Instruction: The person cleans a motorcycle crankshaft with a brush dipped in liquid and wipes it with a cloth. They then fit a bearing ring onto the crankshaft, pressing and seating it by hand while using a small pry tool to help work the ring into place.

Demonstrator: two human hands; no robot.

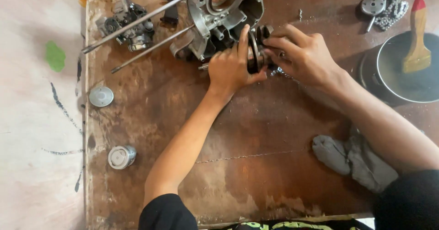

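A dark round metal engine part (pixel 257 52), like a crankshaft with disc webs, is held upright on a worn brown board (pixel 256 134). My left hand (pixel 231 67) grips its left side, thumb over the top. Fingers of my right hand (pixel 304 56) press on its right side. Just behind it stands a grey engine case (pixel 219 15) with a round opening and two long studs (pixel 137 21) sticking out to the left.
A carburettor-like part (pixel 128 21) lies at the back left. A round cap (pixel 101 96) and a piston (pixel 121 156) sit near the left edge. A grey rag (pixel 352 159) lies front right. A metal bowl (pixel 402 74) holds a brush (pixel 417 42); a sprocket and chain (pixel 384 8) lie behind.
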